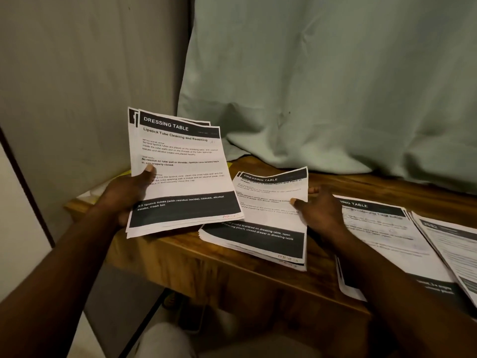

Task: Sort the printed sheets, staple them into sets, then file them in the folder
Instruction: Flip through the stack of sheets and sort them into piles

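Head camera looks down on a sheaf of printed sheets (180, 174) headed "DRESSING TABLE", held tilted up above the left end of the wooden table (232, 277). The left hand (126, 195) grips it at its left edge. The thumb (149, 168) is pressed flat on the front page and the other fingers are curled out of sight behind the paper.

Just to the right, a middle pile (258, 239) with the same heading lies flat near the table's front edge. Its top sheet (273, 195) is bent upward along the right side. The right hand (320, 210) pinches that raised edge, thumb on the printed face and fingertips showing just past the edge behind it.

Further right, two more piles lie on the table, a third pile (382, 228) partly under the right forearm and a fourth pile (449, 241) overlapping it at the frame's edge; their print is too blurred to read.

Something yellow (124, 173) peeks out behind the held sheaf, possibly a folder. A pale green cloth (335, 86) hangs behind the table and touches its back edge, with a plain wall (77, 73) to its left.
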